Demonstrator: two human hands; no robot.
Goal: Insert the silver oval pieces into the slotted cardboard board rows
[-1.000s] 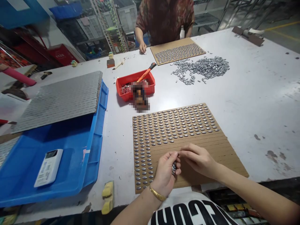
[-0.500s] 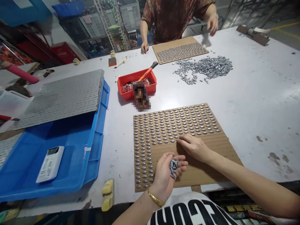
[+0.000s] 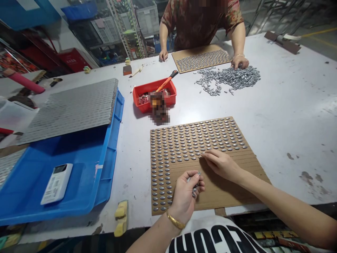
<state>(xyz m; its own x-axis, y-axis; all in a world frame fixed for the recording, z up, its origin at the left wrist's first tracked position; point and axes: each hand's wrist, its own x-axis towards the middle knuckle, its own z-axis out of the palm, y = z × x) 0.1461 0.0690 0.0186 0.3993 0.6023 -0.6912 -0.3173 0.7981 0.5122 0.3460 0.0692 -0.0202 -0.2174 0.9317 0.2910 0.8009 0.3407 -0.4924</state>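
On the white worktable (image 3: 276,116), a red bin (image 3: 139,105) sits beyond a cardboard sheet (image 3: 223,189) partly covered by rows of small metal pieces (image 3: 181,140). The left hand (image 3: 186,189) curls around a clutch of loose pieces (image 3: 194,190) above the sheet. The right hand (image 3: 219,163) has its fingertips together at the lowest full row's end; whether they pinch a piece cannot be told.

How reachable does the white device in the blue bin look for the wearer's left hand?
Probably not while full: the left hand is curled around small metal pieces, though nothing covers the white device in the blue bin.
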